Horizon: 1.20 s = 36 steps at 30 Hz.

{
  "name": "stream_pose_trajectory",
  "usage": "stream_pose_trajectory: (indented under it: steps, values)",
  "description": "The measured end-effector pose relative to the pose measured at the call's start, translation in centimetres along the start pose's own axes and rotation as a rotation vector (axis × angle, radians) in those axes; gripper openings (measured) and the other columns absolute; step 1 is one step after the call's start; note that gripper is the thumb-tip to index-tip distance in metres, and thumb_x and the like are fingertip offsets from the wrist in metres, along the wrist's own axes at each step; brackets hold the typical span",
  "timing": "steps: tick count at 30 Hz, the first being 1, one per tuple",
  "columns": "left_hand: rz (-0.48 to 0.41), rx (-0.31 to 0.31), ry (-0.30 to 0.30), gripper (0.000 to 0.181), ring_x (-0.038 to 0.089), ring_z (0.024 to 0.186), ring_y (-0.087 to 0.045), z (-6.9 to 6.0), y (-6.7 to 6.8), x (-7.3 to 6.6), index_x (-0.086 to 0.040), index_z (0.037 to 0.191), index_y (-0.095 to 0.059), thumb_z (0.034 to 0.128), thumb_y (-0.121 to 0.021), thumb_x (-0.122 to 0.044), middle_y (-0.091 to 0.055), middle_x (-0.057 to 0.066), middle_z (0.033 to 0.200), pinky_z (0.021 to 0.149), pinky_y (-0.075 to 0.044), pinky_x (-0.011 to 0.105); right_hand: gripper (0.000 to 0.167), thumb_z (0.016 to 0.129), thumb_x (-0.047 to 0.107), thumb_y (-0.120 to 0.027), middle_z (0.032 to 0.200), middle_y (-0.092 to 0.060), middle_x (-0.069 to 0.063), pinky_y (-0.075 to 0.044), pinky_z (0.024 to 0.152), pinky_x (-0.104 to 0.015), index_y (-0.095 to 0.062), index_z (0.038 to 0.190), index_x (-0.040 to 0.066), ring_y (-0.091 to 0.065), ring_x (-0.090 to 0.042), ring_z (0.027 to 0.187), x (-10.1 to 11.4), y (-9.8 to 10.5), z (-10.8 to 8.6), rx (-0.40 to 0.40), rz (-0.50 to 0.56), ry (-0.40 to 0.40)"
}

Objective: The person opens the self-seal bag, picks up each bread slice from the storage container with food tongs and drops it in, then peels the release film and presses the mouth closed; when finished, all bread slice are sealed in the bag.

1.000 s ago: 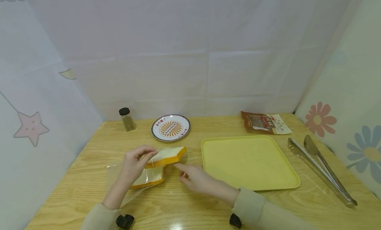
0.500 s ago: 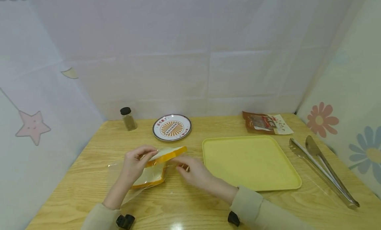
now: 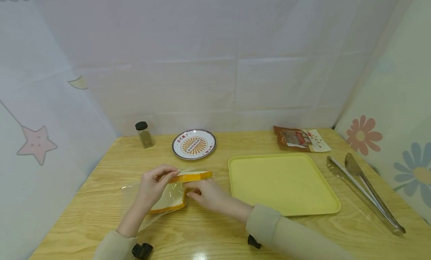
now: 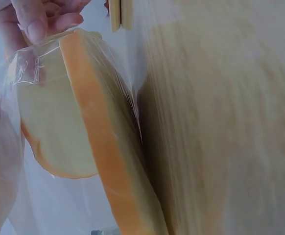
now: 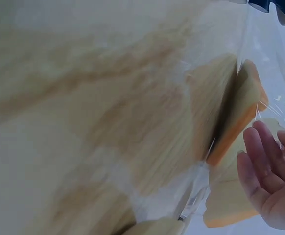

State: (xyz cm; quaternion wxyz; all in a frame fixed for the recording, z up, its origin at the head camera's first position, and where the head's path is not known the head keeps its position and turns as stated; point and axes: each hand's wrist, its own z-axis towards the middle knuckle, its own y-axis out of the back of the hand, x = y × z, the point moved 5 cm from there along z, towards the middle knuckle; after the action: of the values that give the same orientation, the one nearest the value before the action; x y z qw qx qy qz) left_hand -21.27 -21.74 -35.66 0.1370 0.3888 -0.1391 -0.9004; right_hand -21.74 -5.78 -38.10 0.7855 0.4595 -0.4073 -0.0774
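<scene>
My left hand [image 3: 152, 184] pinches the clear plastic bag [image 3: 129, 194] between thumb and fingertips, beside the left end of a raised bread slice [image 3: 192, 177]. Below it a second bread slice [image 3: 165, 200] lies lower, under the film. My right hand [image 3: 207, 192] is under the raised slice's right part, its fingertips partly hidden by the slice and film. In the right wrist view that hand [image 5: 274, 171] has loosely bent fingers in front of the bread. The left wrist view shows film draped over the near slice's orange crust [image 4: 96, 132].
A yellow tray [image 3: 283, 185] lies to the right, with metal tongs [image 3: 367, 194] beyond it. Behind are a printed plate [image 3: 194, 144], a black-capped spice jar [image 3: 145, 135] and a brown food packet [image 3: 299, 139]. Fabric walls enclose the table's back and sides.
My right hand has moved left, from the raised slice's right edge to underneath it. That slice has tilted flatter, showing more of its crust side. The left hand has stayed in place.
</scene>
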Motion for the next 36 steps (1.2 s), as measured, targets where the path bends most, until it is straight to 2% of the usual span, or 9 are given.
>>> stream_pose_trajectory:
  steps: [5,8,11,14,17,25,28,32,36]
  values:
    - [0.017,-0.042,-0.056,0.017,0.001,0.071,-0.065,-0.1,0.2,-0.2,0.0,0.085,-0.07,0.0791,-0.064,0.015,-0.069,0.017,0.079,0.058,-0.055,0.016,0.017,0.092,0.009,-0.06,0.082,-0.072,-0.008,-0.046,0.055,-0.008,-0.072,0.102,0.004,-0.055,-0.001,0.06,-0.2,-0.1,0.4,-0.039,0.158,0.001]
    - [0.029,-0.069,-0.078,0.019,-0.001,0.073,-0.064,-0.1,0.3,-0.3,0.0,0.084,-0.07,0.0765,-0.065,0.017,-0.068,0.017,0.078,0.06,-0.053,0.012,0.015,0.092,0.005,-0.059,0.083,-0.071,-0.014,-0.047,0.059,-0.01,-0.072,0.096,-0.001,-0.056,-0.004,0.064,-0.4,0.2,0.2,-0.05,0.233,0.004]
    - [0.039,-0.068,-0.078,0.019,-0.004,0.076,-0.064,-0.1,0.4,-0.4,0.0,0.084,-0.07,0.0756,-0.066,0.017,-0.069,0.016,0.078,0.063,-0.053,0.011,0.014,0.092,0.005,-0.059,0.081,-0.07,-0.014,-0.046,0.058,-0.012,-0.072,0.092,-0.001,-0.051,-0.002,0.064,-0.6,0.8,-0.2,-0.073,0.22,0.008]
    - [0.057,-0.042,-0.07,0.019,-0.004,0.077,-0.064,-0.1,0.4,-0.3,-0.001,0.085,-0.07,0.0762,-0.067,0.015,-0.07,0.015,0.079,0.066,-0.054,0.011,0.012,0.091,0.006,-0.06,0.081,-0.071,-0.01,-0.046,0.059,-0.012,-0.071,0.089,0.001,-0.051,-0.002,0.064,-0.7,1.5,-0.6,-0.1,0.16,0.006]
    - [0.077,0.01,-0.045,0.015,-0.003,0.078,-0.064,-0.1,0.3,-0.2,-0.003,0.087,-0.071,0.0785,-0.068,0.01,-0.071,0.012,0.081,0.071,-0.054,0.012,0.01,0.089,0.007,-0.063,0.079,-0.07,-0.007,-0.046,0.059,-0.011,-0.071,0.086,0.002,-0.053,-0.003,0.065,-0.7,1.8,-0.9,-0.107,0.119,0.014]
    - [0.067,0.164,0.084,0.014,0.0,0.086,-0.065,-0.3,0.1,0.4,-0.007,0.095,-0.072,0.0815,-0.071,-0.003,-0.072,0.007,0.091,0.077,-0.056,0.018,0.009,0.087,0.009,-0.067,0.074,-0.07,-0.003,-0.047,0.059,-0.009,-0.068,0.079,0.007,-0.054,0.0,0.063,-0.9,1.6,-1.4,-0.111,0.08,0.019]
    - [0.078,0.243,0.154,0.014,0.001,0.09,-0.065,0.0,0.3,0.5,-0.006,0.1,-0.071,0.0881,-0.065,-0.008,-0.071,0.009,0.097,0.079,-0.056,0.02,0.009,0.087,0.009,-0.066,0.074,-0.07,-0.004,-0.047,0.06,-0.01,-0.068,0.079,0.007,-0.055,-0.001,0.064,-1.0,1.6,-1.4,-0.113,0.082,0.017]
    - [0.217,0.355,0.241,0.024,0.012,0.097,-0.066,1.6,1.1,0.6,-0.005,0.108,-0.069,0.0977,-0.052,-0.019,-0.071,0.009,0.104,0.082,-0.057,0.029,0.008,0.087,0.009,-0.066,0.074,-0.07,-0.005,-0.048,0.06,-0.01,-0.068,0.08,0.007,-0.056,-0.002,0.064,-1.0,1.6,-1.4,-0.106,0.083,0.013]
    - [0.379,0.511,0.22,0.027,0.029,0.1,-0.066,4.7,1.1,0.9,-0.002,0.11,-0.068,0.099,-0.049,-0.019,-0.07,0.013,0.106,0.086,-0.055,0.044,0.009,0.087,0.009,-0.066,0.075,-0.07,-0.005,-0.047,0.06,-0.01,-0.068,0.079,0.007,-0.056,-0.002,0.064,-1.0,1.6,-1.5,-0.098,0.07,0.012]
